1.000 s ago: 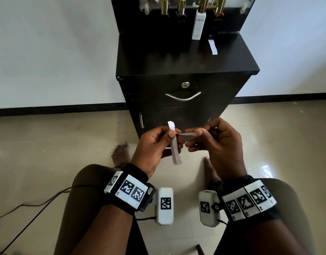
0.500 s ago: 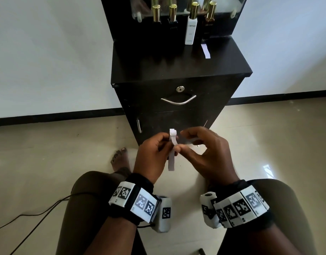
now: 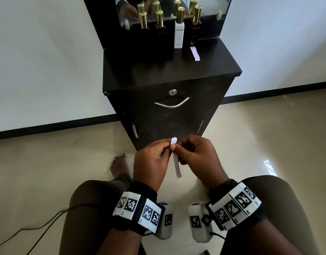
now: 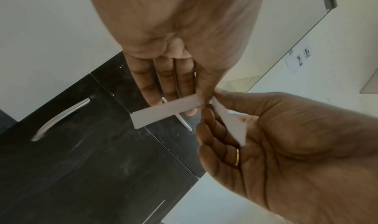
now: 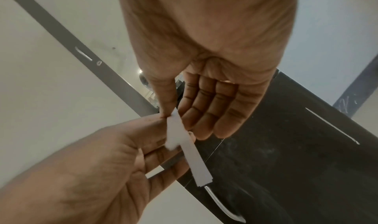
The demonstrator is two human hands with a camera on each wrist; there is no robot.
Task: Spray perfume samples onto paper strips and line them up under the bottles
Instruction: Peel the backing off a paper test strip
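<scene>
Your right hand (image 3: 193,155) has closed in on the left hand (image 3: 151,162); both grips now pinch the paper strips (image 3: 176,166) together near your lap, so separating one strip comes before spraying.

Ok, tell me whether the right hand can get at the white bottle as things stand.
Probably yes: nothing stands between the right hand and the white bottle, but it pinches the paper strips with the left hand.

Black cabinet (image 3: 169,74) stands against white wall (image 3: 48,61), drawer with keyhole lock (image 3: 172,92) above curved metal handle (image 3: 171,104). Mirror (image 3: 210,8) at its back. Black cable (image 3: 29,234) runs over glossy beige floor (image 3: 268,135).
</scene>
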